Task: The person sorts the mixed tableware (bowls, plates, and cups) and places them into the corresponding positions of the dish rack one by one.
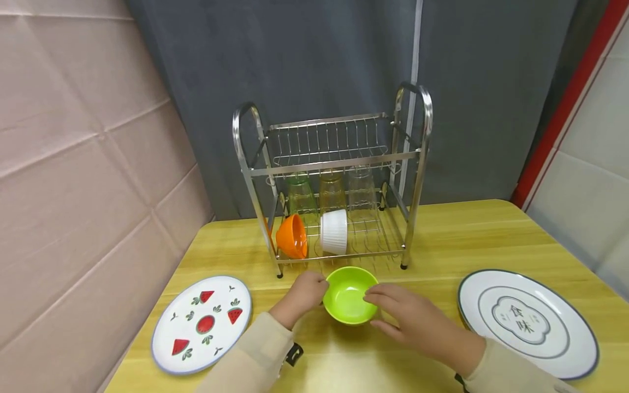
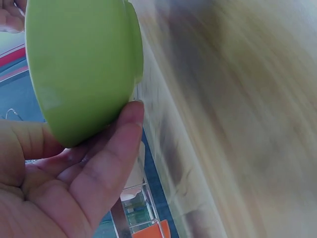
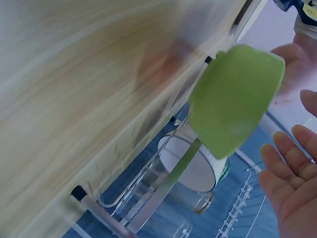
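Note:
Held above the table in front of the rack, a green bowl (image 1: 350, 295) faces up with its inside showing. My left hand (image 1: 303, 295) pinches its left rim; in the left wrist view the thumb and fingers of that hand (image 2: 84, 173) lie on both sides of the bowl wall (image 2: 81, 64). My right hand (image 1: 410, 322) is at the bowl's right side with fingers extended. In the right wrist view a gap shows between the right hand (image 3: 292, 183) and the bowl (image 3: 237, 99).
A metal two-tier rack (image 1: 339, 164) stands behind, holding an orange bowl (image 1: 292, 237), a white cup (image 1: 334, 232) and upturned glasses (image 1: 332, 192) on its lower tier. A watermelon-patterned plate (image 1: 221, 295) lies left, a white plate with characters (image 1: 550, 344) right.

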`<act>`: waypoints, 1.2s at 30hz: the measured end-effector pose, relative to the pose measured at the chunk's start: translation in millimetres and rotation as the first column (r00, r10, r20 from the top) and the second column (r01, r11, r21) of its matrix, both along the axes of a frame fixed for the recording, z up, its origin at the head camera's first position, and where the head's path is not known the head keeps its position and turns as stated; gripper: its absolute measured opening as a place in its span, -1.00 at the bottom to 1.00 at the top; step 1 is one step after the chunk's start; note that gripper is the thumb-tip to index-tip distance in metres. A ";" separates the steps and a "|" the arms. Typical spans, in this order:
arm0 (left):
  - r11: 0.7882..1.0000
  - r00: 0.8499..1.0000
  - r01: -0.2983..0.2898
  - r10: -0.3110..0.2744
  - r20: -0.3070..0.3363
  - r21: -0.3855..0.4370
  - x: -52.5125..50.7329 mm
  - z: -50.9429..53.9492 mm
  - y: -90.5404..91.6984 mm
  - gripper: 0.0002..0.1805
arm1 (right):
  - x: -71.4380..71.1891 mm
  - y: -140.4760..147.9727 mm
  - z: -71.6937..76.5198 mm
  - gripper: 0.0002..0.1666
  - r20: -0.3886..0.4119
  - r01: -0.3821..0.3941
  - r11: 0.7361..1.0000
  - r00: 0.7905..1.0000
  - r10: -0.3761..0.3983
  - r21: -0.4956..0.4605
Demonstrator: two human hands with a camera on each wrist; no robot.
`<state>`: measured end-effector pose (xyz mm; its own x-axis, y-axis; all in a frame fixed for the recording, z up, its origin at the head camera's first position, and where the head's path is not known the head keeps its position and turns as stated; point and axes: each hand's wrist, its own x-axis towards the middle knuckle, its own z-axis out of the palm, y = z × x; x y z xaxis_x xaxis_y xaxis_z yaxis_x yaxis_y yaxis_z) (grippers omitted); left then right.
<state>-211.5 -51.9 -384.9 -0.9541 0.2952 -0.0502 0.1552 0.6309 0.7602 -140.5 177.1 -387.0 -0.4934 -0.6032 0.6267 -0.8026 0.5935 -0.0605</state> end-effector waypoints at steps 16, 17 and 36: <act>1.000 0.999 0.013 -0.013 -0.035 -0.021 8.4 12.0 -5.5 -0.62 | -1.6 -22.7 -0.6 -0.55 0.009 -0.107 0.988 0.994 0.107 0.108; 1.000 0.999 0.012 -0.013 -0.037 -0.023 8.5 11.9 -5.7 -0.62 | -1.6 -23.5 -0.2 -0.57 0.020 -0.108 0.987 0.994 0.107 0.117; 0.999 0.999 0.005 -0.006 -0.031 -0.043 9.9 16.1 -9.6 -0.61 | -5.2 -27.6 -0.4 -0.76 -0.090 -0.089 0.973 0.990 0.110 0.212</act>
<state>-201.6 -61.5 -368.8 -0.9538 0.2985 -0.0331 0.1820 0.6621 0.7269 -145.7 149.5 -387.3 -0.3653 -0.7681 0.5259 -0.8540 0.5013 0.1391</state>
